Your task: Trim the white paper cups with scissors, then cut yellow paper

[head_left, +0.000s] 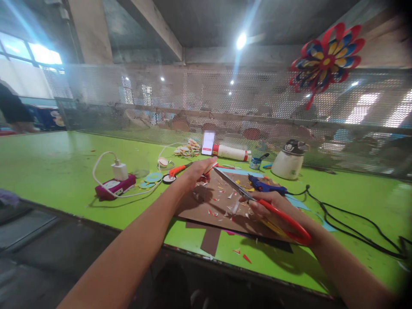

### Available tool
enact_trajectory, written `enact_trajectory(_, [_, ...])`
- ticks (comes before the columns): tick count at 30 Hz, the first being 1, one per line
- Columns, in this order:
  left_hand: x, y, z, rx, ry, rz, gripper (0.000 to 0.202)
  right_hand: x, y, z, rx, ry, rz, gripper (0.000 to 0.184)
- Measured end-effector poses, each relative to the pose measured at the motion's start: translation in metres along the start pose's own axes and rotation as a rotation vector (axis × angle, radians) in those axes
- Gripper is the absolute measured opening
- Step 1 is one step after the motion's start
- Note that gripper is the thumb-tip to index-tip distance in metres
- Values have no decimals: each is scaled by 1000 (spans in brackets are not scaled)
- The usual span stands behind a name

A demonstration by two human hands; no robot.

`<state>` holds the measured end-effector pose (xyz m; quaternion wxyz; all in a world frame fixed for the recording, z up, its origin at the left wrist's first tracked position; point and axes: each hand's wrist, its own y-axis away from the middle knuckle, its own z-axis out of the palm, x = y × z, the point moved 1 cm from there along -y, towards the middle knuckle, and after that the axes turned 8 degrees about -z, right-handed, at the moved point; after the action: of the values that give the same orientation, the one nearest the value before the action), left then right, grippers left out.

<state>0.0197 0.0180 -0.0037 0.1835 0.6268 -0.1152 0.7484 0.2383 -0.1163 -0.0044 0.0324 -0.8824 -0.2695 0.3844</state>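
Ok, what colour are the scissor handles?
Red. The scissors in the right hand show best in the head view.

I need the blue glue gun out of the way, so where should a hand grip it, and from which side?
Probably grip the blue glue gun around its thick middle body, coming down from above and behind. It lies flat on its side, its cord trails right, and the right hand with the scissors blocks the near side.
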Motion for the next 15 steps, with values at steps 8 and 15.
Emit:
enact_trajectory(8, [4,4,3,16,-147,87,32,-2,0,0,-3,-69,-26,47])
enact_trajectory(15, [4,3,3,12,-172,107,32,1,2,3,0,-140,-20,41])
